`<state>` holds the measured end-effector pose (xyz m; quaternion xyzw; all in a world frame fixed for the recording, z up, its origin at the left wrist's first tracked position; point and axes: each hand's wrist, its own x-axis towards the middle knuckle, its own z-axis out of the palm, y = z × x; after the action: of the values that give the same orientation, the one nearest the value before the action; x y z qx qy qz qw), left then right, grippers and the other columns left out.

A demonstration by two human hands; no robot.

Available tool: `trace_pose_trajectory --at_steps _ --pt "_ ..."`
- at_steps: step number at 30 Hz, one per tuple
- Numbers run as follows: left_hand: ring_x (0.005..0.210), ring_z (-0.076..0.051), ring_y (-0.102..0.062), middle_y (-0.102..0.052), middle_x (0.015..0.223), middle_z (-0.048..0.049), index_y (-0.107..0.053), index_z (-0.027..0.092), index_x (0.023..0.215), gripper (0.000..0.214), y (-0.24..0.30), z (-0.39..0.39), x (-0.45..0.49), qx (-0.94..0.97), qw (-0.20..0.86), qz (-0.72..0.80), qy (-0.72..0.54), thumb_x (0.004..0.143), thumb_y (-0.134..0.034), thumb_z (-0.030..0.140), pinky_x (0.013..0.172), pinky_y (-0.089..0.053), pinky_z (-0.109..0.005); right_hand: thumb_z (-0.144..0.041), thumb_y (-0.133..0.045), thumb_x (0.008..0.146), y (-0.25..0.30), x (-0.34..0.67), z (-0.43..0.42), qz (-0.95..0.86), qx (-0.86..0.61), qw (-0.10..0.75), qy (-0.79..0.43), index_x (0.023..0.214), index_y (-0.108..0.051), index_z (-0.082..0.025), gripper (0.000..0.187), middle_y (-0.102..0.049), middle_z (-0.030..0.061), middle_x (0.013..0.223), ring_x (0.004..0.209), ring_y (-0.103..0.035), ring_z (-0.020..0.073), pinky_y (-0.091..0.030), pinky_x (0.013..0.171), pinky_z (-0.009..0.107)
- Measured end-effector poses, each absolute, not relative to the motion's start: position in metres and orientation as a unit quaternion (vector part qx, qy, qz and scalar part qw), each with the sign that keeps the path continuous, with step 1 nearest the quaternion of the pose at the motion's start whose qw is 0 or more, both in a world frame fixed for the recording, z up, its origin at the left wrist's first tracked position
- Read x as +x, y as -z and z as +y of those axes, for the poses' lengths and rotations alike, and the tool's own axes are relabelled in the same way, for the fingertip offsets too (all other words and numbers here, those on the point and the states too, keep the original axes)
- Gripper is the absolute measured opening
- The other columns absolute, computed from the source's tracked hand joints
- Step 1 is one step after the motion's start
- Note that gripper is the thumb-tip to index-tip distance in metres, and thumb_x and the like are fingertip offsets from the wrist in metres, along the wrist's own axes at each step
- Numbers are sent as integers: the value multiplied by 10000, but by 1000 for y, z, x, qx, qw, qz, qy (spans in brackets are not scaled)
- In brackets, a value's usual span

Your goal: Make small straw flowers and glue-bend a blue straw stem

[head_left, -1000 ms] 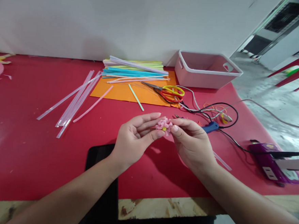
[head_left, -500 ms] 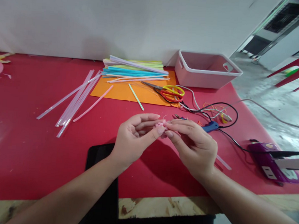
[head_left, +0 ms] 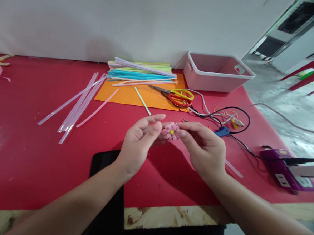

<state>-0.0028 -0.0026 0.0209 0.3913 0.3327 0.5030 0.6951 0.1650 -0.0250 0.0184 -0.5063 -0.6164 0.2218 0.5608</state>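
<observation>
A small pink flower with a yellow centre (head_left: 170,131) is held above the red table (head_left: 31,151), its face turned toward me. My left hand (head_left: 139,145) pinches its left side between thumb and fingers. My right hand (head_left: 204,149) pinches its right side, fingers closed on the petals. Both hands hover over the table's front middle, with a black tablet (head_left: 106,185) lying under my left wrist.
Behind the hands lie loose straws (head_left: 77,103), an orange sheet (head_left: 139,94) with a stack of coloured straws (head_left: 141,71), scissors (head_left: 177,95), and a grey bin (head_left: 216,73). Cables (head_left: 227,117), a blue plug (head_left: 222,131) and a purple glue gun (head_left: 288,168) sit to the right.
The hands have risen slightly and turned the pink flower so its yellow centre faces me; before, it was a bunched pink lump partly covered by my right fingers.
</observation>
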Motion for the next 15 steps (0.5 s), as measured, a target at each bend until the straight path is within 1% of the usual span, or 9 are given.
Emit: trace_pose_trajectory --at_steps 2,5,8,11,15 --pt "916 -192 -764 -781 1111 -78 -664 211 1194 338 -20 -2 -3 383 711 317 -497 889 -688 354 821 -611 -300 -259 -726 860 -16 165 -21 -568 -511 588 -264 967 -756 -234 114 -792 15 900 796 -745 153 -633 740 281" --pt "1064 -202 -729 -725 1263 -79 -654 216 1200 360 -22 -2 -2 415 695 314 -497 848 -730 222 847 -601 -272 -273 -739 852 -12 166 -18 -534 -497 620 -290 957 -756 -238 112 -793 -1 883 786 -750 140 -637 746 265" --pt "1167 -200 -681 -698 1310 -84 -658 200 1158 361 -25 -4 -1 458 659 309 -510 814 -753 146 912 -578 -257 -258 -746 850 -12 166 -19 -537 -475 631 -298 958 -754 -252 109 -790 -9 899 795 -748 130 -634 760 250" --pt "1120 -187 -701 -706 1298 -76 -658 208 1164 374 -26 -6 -2 472 659 288 -510 809 -761 147 948 -568 -273 -217 -740 855 -14 167 -22 -554 -465 630 -285 976 -751 -267 132 -784 -18 909 810 -740 109 -623 770 215" --pt "1017 -175 -734 -766 1169 -63 -685 205 1137 418 -24 -7 -3 460 666 295 -508 747 -827 159 934 -576 -276 -158 -744 837 -17 166 -26 -576 -470 621 -247 964 -746 -256 160 -776 -18 906 807 -729 97 -611 750 186"
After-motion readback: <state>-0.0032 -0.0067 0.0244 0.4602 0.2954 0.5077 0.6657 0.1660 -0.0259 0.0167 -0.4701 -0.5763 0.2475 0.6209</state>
